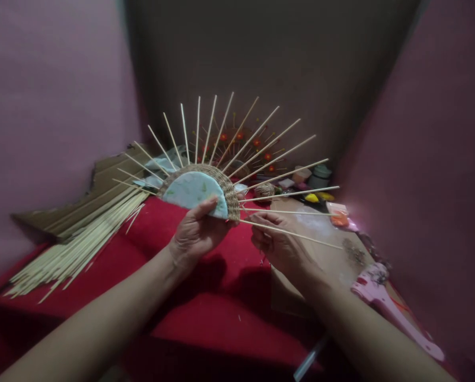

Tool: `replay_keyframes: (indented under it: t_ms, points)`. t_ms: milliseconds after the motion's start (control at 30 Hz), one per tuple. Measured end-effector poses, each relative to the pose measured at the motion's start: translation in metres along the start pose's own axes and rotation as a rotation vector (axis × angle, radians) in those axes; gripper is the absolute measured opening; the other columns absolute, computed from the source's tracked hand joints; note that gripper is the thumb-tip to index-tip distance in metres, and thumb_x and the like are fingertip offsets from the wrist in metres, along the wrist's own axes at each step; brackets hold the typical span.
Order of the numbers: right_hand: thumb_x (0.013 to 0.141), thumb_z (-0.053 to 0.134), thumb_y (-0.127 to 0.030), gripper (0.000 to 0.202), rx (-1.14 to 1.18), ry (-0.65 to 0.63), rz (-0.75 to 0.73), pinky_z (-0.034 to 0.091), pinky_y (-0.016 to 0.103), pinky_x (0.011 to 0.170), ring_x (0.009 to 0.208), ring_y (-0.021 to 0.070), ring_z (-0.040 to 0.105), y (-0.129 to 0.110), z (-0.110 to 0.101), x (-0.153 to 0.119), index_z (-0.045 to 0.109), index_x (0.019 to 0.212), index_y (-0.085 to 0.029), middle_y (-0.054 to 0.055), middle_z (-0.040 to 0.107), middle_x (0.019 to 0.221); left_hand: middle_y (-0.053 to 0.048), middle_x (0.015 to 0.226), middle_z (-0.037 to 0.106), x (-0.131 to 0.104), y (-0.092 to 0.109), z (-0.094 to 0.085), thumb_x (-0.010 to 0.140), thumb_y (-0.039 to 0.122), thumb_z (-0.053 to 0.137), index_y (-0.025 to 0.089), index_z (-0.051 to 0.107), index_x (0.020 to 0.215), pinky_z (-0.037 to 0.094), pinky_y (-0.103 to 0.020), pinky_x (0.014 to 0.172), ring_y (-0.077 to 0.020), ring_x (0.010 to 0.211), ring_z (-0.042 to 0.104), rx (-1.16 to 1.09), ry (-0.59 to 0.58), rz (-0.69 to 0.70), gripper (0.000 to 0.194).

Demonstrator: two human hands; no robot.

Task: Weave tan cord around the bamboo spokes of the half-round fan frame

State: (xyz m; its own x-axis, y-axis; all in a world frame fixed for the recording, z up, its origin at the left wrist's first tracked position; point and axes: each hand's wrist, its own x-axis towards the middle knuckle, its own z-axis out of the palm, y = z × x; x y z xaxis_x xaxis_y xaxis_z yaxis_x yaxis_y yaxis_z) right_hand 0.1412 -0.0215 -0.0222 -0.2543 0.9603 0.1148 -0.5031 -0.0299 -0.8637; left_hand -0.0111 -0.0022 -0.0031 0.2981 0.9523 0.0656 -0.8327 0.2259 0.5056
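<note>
A half-round piece with pale blue patterned fabric (193, 191) is held up over the table. A woven cord band (230, 192) edges its curve, and several thin wooden sticks fan outward from it. My left hand (200, 233) grips its lower right edge, the thumb on the fabric and the other fingers behind. Close to the band's right end, my right hand (279, 239) has its fingers closed around the lowest wooden stick (301, 235). Part of that grip is hidden.
Loose wooden sticks (82, 244) lie on the red cloth (221, 307) at left, beside cardboard (114, 175). A decorated stick fan (257, 143) stands behind. To the right are a twine ball (264, 191), a pink glue gun (392, 307) and a clear glue stick (311, 359).
</note>
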Motion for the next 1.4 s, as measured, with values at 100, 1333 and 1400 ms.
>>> replay_keyframes:
  t_ms: [100, 1333, 1400]
  points:
    - [0.064, 0.073, -0.029, 0.022, -0.040, 0.022, 0.018, 0.014, 0.021, 0.040, 0.039, 0.0029, 0.024, 0.005, 0.002, 0.000, 0.056, 0.061, -0.016, -0.009, 0.037, 0.044, -0.008, 0.086, 0.069, -0.002, -0.003, 0.001, 0.081, 0.010, 0.050, 0.013, 0.064, 0.087, 0.053, -0.030, 0.070, -0.0170, 0.076, 0.064, 0.021, 0.014, -0.010, 0.015]
    - [0.082, 0.053, -0.015, 0.011, -1.238, 0.163, -0.894, 0.046, 0.024, 0.062, 0.064, 0.0117, 0.056, 0.001, -0.018, -0.007, 0.064, 0.083, -0.017, 0.003, 0.061, 0.072, -0.001, 0.074, 0.057, 0.011, -0.011, -0.017, 0.064, 0.029, 0.075, 0.014, 0.061, 0.077, 0.039, -0.025, 0.055, -0.0126, 0.065, 0.050, 0.411, 0.022, 0.227, 0.025]
    - [0.082, 0.053, -0.016, 0.012, -1.286, 0.201, -0.918, 0.046, 0.024, 0.060, 0.066, 0.0124, 0.056, -0.002, -0.020, -0.004, 0.065, 0.082, -0.018, 0.004, 0.060, 0.074, -0.001, 0.074, 0.056, 0.011, -0.013, -0.019, 0.066, 0.029, 0.074, 0.014, 0.061, 0.077, 0.039, -0.025, 0.057, -0.0125, 0.065, 0.050, 0.440, 0.014, 0.209, 0.023]
